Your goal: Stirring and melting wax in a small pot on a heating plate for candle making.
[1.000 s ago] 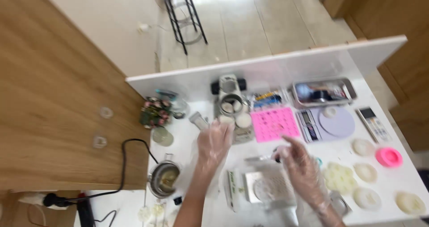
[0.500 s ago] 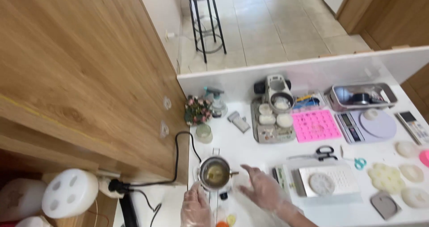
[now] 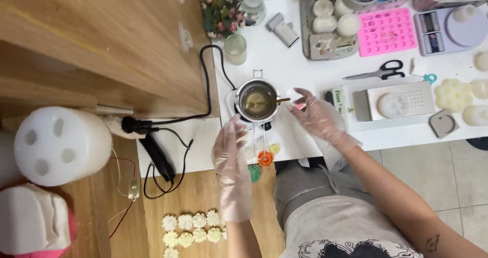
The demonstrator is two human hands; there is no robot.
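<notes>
A small metal pot (image 3: 257,101) with yellowish liquid and a stick in it stands on a white table (image 3: 305,70). My left hand (image 3: 233,156), in a clear glove, hovers just below the pot with its fingers apart, holding nothing. My right hand (image 3: 316,116), also gloved, sits right of the pot near a small pale round piece (image 3: 294,93) that its fingertips touch. Small orange, yellow and green lids (image 3: 264,159) lie at the table's near edge between my hands.
A scale with a flower-shaped white piece (image 3: 394,103), scissors (image 3: 376,72), a pink mould (image 3: 386,30), a tray of white candles (image 3: 330,26), a glass (image 3: 235,48) and flowers (image 3: 219,9) fill the table. A black cable (image 3: 168,136) runs to a plug. White flower shapes (image 3: 190,227) lie on the floor.
The view has swung down and left, bringing the pot close. Both hands have come in beside the pot, the right one moving up to its right side.
</notes>
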